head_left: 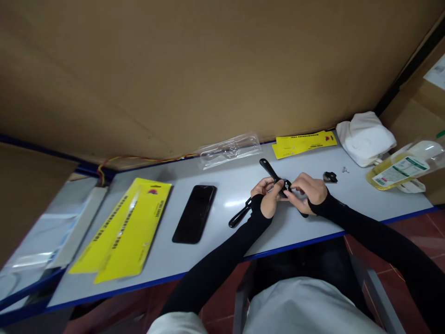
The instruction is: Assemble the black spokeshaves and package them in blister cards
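A black spokeshave (269,169) is held tilted above the table, one long handle pointing up and away to the left. My left hand (269,195) is closed around its middle, with the thumb on top. My right hand (306,191) pinches at the middle of the same tool with thumb and fingertips; any small part between them is hidden. Under my left wrist, a second black tool handle (239,216) rests on the table. To the right of my right hand lie a small black part with a metal plate (330,177) and small silver screws (345,170).
Yellow packaging cards (130,236) lie at the left, beside a black phone (194,213). Clear plastic blister packaging (229,150) and more yellow cards (306,143) are along the back. A white cloth bundle (365,137) and a bottle of yellow liquid (399,171) occupy the right end.
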Available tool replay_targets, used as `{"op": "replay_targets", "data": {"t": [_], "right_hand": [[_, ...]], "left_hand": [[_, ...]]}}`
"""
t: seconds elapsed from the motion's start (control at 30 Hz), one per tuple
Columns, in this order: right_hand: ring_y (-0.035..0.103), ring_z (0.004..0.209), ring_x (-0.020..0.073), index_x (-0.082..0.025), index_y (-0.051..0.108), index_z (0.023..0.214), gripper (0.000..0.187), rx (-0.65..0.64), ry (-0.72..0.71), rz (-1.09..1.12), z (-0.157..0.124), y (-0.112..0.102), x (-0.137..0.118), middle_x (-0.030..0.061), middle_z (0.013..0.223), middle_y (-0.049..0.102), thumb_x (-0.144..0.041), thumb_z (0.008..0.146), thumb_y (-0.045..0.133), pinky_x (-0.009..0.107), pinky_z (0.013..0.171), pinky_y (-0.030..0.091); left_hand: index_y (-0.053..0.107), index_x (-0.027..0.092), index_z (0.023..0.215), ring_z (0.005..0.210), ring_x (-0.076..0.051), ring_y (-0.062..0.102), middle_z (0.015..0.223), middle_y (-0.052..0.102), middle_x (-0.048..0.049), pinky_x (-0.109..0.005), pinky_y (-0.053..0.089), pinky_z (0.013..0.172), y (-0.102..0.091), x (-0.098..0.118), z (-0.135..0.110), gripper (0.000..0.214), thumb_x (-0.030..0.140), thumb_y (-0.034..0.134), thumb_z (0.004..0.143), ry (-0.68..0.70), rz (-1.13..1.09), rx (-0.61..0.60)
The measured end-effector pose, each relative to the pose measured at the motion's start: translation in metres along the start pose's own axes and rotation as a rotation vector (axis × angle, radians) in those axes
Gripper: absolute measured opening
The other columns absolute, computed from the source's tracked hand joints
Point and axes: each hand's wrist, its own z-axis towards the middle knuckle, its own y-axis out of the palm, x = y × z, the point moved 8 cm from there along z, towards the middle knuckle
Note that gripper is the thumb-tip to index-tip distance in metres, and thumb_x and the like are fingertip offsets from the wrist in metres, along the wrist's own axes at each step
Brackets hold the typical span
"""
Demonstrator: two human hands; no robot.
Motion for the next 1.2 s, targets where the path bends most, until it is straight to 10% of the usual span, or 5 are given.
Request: {"op": "replay_targets", "data": {"t": [0.1, 0.3, 0.73, 0.87, 1.2], "right_hand": [[0.059, 0.064, 0.0136, -0.019, 0.065, 0.132, 0.039, -0.01, 0.01, 0.061, 0.0, -0.003, 0.003, 0.0059, 0.096, 0.07, -0.033, 0.096, 0.07, 0.026, 0.058, 0.049], [0.048, 0.053, 0.0119, -0.024, 0.057, 0.072, 0.029, -0.018, 0.023, 0.027, 0.001, -0.01, 0.014, -0.0014, 0.067, 0.056, -0.034, 0.089, 0.079, 0.028, 0.053, 0.041], [0.056, 0.064, 0.0135, -0.023, 0.072, 0.111, 0.024, -0.073, 0.014, 0.096, 0.006, -0.007, 0.005, 0.0022, 0.083, 0.062, -0.041, 0.096, 0.073, 0.025, 0.055, 0.044], [0.045, 0.054, 0.0129, -0.023, 0.059, 0.069, 0.033, -0.039, -0.058, -0.049, 0.005, -0.012, 0.005, -0.0019, 0.064, 0.048, -0.038, 0.091, 0.079, 0.027, 0.053, 0.039], [0.043, 0.051, 0.0124, -0.022, 0.068, 0.078, 0.027, -0.042, -0.077, -0.088, 0.005, -0.014, 0.004, -0.0025, 0.062, 0.051, -0.042, 0.091, 0.081, 0.028, 0.052, 0.037]], "left_hand": [[0.064, 0.016, 0.083, 0.051, -0.016, 0.068, 0.07, 0.073, -0.0027, -0.026, 0.057, 0.045, 0.0, 0.0, 0.001, 0.057, 0.046, 0.099, 0.049, -0.008, 0.014, -0.01], [0.064, 0.016, 0.084, 0.052, -0.017, 0.069, 0.071, 0.073, -0.0027, -0.032, 0.063, 0.049, 0.0, 0.002, 0.0, 0.059, 0.047, 0.1, 0.049, -0.005, 0.042, -0.005], [0.064, 0.016, 0.083, 0.045, -0.013, 0.062, 0.07, 0.072, -0.0019, -0.024, 0.053, 0.042, 0.0, 0.005, 0.0, 0.055, 0.045, 0.098, 0.051, 0.029, 0.015, -0.001], [0.065, 0.016, 0.084, 0.05, -0.016, 0.067, 0.07, 0.073, -0.0024, -0.031, 0.061, 0.047, 0.0, 0.005, -0.002, 0.056, 0.046, 0.098, 0.05, 0.014, 0.032, 0.004], [0.066, 0.016, 0.082, 0.05, -0.017, 0.068, 0.071, 0.074, -0.0037, -0.027, 0.057, 0.043, 0.0, 0.001, 0.0, 0.053, 0.043, 0.097, 0.05, -0.006, 0.034, -0.015]]}}
